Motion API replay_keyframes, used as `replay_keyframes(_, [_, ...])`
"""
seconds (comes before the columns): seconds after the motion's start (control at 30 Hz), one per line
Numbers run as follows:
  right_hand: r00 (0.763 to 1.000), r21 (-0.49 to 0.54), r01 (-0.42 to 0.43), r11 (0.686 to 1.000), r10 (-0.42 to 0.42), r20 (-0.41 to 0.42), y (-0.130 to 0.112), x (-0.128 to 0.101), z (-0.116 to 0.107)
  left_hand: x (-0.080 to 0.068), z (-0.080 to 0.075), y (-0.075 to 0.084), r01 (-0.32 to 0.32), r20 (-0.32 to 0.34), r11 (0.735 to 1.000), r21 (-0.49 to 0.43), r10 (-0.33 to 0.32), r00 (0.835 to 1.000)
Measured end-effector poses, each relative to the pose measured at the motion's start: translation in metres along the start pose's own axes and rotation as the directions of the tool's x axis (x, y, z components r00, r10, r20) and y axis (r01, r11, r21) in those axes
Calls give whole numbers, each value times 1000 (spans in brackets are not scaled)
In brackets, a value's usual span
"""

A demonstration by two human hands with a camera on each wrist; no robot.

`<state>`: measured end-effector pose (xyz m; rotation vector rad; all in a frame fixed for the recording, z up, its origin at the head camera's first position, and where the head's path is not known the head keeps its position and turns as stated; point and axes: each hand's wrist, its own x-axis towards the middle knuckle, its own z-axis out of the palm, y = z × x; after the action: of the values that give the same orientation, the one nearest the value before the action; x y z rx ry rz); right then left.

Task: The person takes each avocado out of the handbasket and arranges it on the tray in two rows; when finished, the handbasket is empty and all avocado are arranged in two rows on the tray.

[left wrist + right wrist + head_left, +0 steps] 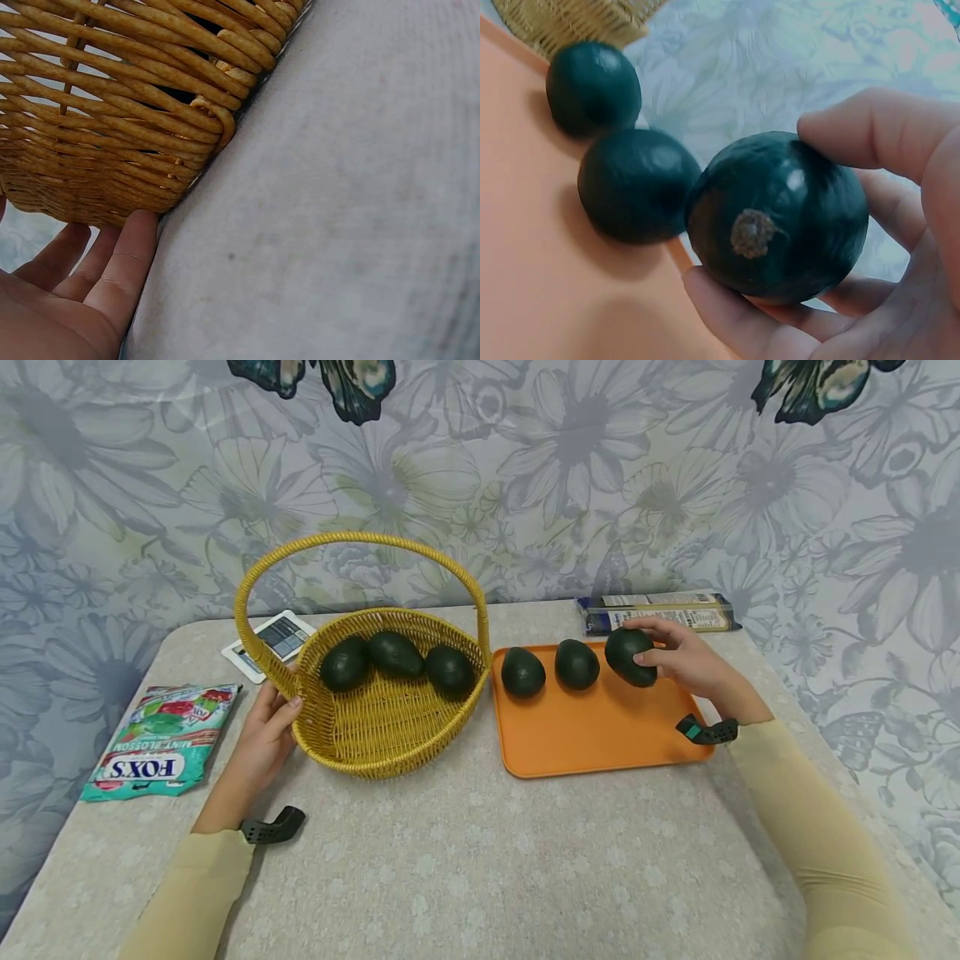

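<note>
My right hand (686,660) grips a dark green avocado (630,657) between thumb and fingers, over the back of an orange tray (600,735). The stem scar of this avocado (776,217) faces the right wrist camera. Two more avocados, one on the left (523,673) and one beside it (577,665), lie along the tray's back edge. With its thumb over the rim, my left hand (262,735) holds the left side of a yellow wicker basket (375,768). Its fingertips (139,225) press the outer weave low down. Three avocados (395,654) rest at the back inside the basket.
A green FOX'S candy bag (165,743) lies left of the basket. Behind the basket's handle is a white device with a grey screen (277,639). A long dark-ended packet (675,610) lies behind the tray, near the patterned wall (525,485).
</note>
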<state>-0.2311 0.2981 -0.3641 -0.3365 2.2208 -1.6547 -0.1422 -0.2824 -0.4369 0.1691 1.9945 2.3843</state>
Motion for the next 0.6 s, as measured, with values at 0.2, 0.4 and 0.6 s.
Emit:
replay_keyframes(0.2, [997, -2, -66, 998, 66, -51, 9, 3, -9, 0, 0, -1, -12, 4, 1000, -4, 12, 1000])
replay_keyframes(0.4, [991, -41, -112, 993, 108, -84, 20, 7, -14, 0, -1, -1, -15, 6, 1000, -10, 15, 1000])
replay_keyframes(0.6, [988, -98, -118, 988, 107, -108, 28, 12, -16, 0, 0, -1, -1, 2, 1000, -3, 1, 1000])
